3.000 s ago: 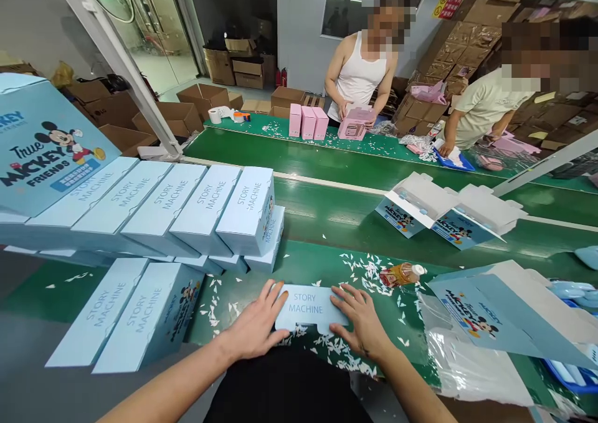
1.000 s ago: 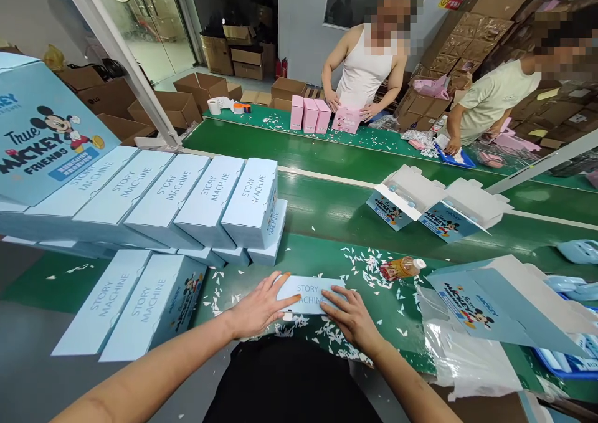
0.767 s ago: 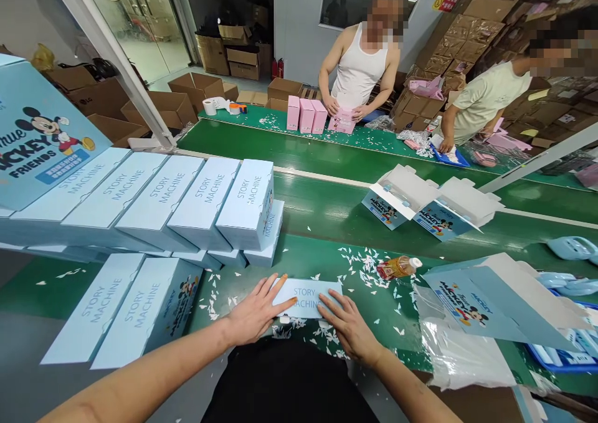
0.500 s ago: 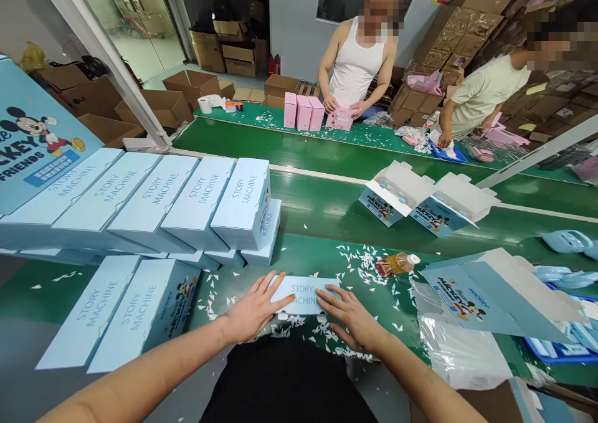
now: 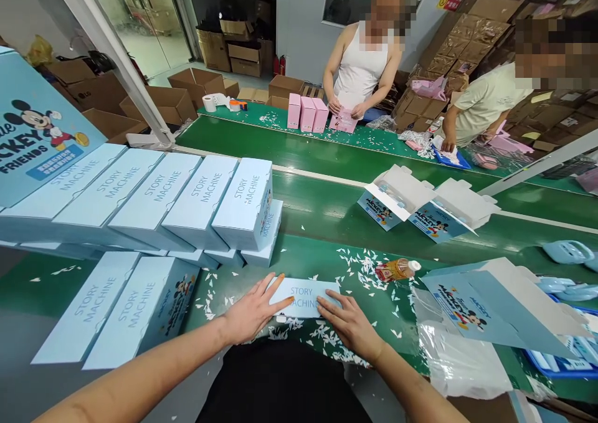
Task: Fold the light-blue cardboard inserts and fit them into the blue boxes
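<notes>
A light blue carton [image 5: 304,290] marked "STORY MACHINE" stands in front of me, its printed narrow face up. My left hand [image 5: 255,308] rests on its left end, fingers stretched and spread, thumb over the near part of the top. Across the right end lie the outstretched fingers of my right hand [image 5: 352,320]. Both hands touch the carton without wrapping round it; its sides are mostly hidden. To the left stand two similar blue cartons [image 5: 140,311].
Rows of blue cartons [image 5: 200,189] fill the left. White paper scraps [image 5: 359,264] and a drink bottle [image 5: 397,270] lie on the green table. Open cartons [image 5: 439,220] sit on the belt. At right are a large open carton [image 5: 471,298] and plastic film [image 5: 462,361]. Two people work opposite.
My right thumb, visible below the fingers earlier, is now tucked out of sight. Both hands otherwise stay on the carton. The whole view has shifted slightly.
</notes>
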`<state>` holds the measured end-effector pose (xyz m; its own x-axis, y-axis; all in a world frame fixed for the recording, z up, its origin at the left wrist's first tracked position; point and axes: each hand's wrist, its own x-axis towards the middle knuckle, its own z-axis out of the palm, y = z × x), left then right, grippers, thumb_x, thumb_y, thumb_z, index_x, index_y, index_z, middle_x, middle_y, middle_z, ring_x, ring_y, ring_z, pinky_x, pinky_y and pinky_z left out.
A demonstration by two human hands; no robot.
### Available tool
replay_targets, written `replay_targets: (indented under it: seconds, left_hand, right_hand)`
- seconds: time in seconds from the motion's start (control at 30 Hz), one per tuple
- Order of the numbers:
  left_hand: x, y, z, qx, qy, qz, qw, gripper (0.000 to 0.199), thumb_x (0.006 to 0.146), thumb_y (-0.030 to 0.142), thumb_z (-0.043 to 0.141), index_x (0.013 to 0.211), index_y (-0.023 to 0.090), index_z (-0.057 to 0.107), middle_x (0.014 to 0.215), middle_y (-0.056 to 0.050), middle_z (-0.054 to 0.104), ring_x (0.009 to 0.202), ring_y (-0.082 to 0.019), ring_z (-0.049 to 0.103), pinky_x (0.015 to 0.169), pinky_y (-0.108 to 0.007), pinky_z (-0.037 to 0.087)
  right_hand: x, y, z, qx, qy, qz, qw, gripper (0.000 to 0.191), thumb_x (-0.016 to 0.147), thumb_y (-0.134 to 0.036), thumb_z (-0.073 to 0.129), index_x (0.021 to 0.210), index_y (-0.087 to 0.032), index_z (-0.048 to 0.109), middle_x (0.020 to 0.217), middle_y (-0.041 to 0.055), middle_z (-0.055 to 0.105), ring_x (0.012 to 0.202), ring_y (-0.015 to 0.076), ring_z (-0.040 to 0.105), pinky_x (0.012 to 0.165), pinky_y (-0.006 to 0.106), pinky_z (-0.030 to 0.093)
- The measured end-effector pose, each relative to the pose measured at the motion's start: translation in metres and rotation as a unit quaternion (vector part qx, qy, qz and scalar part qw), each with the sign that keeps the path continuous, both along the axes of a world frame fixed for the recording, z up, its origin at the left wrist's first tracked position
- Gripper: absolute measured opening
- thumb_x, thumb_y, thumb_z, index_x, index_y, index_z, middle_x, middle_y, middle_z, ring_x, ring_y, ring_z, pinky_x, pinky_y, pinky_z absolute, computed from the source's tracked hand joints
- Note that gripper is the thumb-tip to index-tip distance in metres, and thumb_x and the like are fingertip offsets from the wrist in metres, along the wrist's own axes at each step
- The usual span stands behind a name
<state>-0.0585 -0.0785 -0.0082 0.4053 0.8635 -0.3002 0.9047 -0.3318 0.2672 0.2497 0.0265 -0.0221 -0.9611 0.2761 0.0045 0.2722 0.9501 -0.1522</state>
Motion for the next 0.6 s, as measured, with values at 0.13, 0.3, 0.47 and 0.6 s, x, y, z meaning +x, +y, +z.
replay_targets:
  seconds: [0.13, 0.3, 0.47, 0.6]
  left_hand:
    - [0.000, -0.001, -0.003, 0.008, -0.003, 0.005, 1.000, 0.085, 0.085, 0.014, 0.058, 0.152, 0.042, 0.015, 0.163, -0.013, -0.001, 0.149, -0.043, 0.008, 0.113, -0.062, 0.031]
    - [0.004, -0.003, 0.000, -0.005, 0.010, 0.011, 1.000, 0.090, 0.082, 0.009, 0.060, 0.151, 0.043, 0.014, 0.163, -0.012, -0.006, 0.149, -0.043, 0.008, 0.115, -0.062, 0.029]
    - [0.008, 0.000, 0.002, -0.045, 0.031, 0.033, 0.998, 0.101, 0.073, 0.000, 0.061, 0.150, 0.047, 0.015, 0.163, -0.013, -0.001, 0.149, -0.043, 0.007, 0.115, -0.068, 0.022]
    - [0.004, 0.013, -0.005, -0.104, -0.035, 0.080, 0.991, 0.068, 0.081, 0.030, 0.066, 0.144, 0.039, 0.040, 0.159, -0.012, 0.026, 0.144, -0.043, 0.028, 0.113, -0.073, 0.023]
  right_hand:
    - [-0.001, -0.007, -0.007, 0.029, 0.017, -0.013, 0.999, 0.052, 0.091, -0.010, 0.041, 0.141, -0.020, 0.048, 0.152, -0.0002, 0.039, 0.139, 0.0308, 0.036, 0.093, 0.043, 0.045]
    - [0.001, -0.015, -0.014, 0.010, -0.017, -0.038, 0.999, 0.060, 0.090, -0.009, 0.037, 0.148, -0.025, 0.038, 0.158, -0.0032, 0.025, 0.143, 0.0306, 0.031, 0.097, 0.048, 0.045]
    - [0.005, -0.024, -0.041, -0.054, -0.029, -0.031, 0.998, 0.085, 0.077, -0.017, 0.047, 0.156, -0.026, 0.018, 0.160, -0.0012, 0.015, 0.147, 0.0345, 0.024, 0.109, 0.062, 0.039]
    - [-0.008, -0.020, -0.070, -0.090, 0.178, -0.218, 0.955, 0.067, 0.075, -0.026, 0.052, 0.130, -0.063, 0.045, 0.142, -0.0162, 0.049, 0.119, 0.0302, 0.060, 0.080, 0.053, 0.058]
